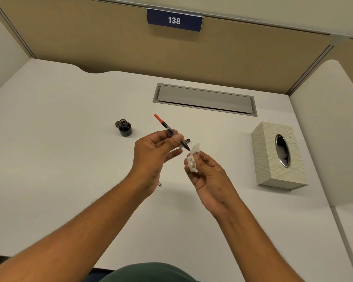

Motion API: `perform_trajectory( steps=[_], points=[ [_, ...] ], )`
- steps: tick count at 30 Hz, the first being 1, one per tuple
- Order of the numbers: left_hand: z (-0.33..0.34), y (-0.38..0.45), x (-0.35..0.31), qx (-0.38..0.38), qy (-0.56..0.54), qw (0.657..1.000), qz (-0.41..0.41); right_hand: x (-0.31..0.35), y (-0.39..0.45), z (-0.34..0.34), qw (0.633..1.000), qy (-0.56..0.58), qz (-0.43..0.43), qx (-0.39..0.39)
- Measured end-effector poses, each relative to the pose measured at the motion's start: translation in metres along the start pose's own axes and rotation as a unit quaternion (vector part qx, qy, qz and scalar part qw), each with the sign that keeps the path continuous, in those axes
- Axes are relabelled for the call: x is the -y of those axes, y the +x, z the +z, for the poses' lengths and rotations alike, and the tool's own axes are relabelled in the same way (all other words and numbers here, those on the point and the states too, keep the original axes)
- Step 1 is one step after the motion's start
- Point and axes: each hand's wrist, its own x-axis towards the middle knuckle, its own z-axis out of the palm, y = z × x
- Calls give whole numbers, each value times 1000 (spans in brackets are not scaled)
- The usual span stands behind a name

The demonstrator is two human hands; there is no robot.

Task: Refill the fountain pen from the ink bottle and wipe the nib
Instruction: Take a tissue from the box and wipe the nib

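My left hand grips the fountain pen's inner section above the white desk, its red converter end pointing up and away and its dark nib slanting down to the right. My right hand pinches a crumpled white tissue, whose top touches the nib tip. The open ink bottle, dark with ink, stands on the desk to the left of the pen, with its cap lying beside it.
A patterned tissue box sits at the right of the white desk. A grey cable-tray lid is set into the desk behind. A dark pen part lies behind my left hand, and a small metal piece lies under my left wrist.
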Motion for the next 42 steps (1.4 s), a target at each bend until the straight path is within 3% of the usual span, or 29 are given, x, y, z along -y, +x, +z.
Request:
perform_trajectory(
  steps=[5, 18, 23, 30, 42],
  points=[
    [0, -2, 1, 17, -5, 1000, 5, -3, 3, -1, 999, -17, -4, -30],
    [5, -5, 11, -10, 17, 1000, 2, 7, -3, 0, 994, 96, 15, 47],
    [4, -7, 10, 3, 27, 1000, 12, 7, -3, 3, 1000, 0, -7, 22],
    [8, -7, 9, -5, 27, 1000, 15, 5, -3, 1, 999, -8, -47, -10],
    [-2, -3, 0, 35, 5, 999, 5, 0, 4, 2, 995, 85, 48, -1]
  ],
)
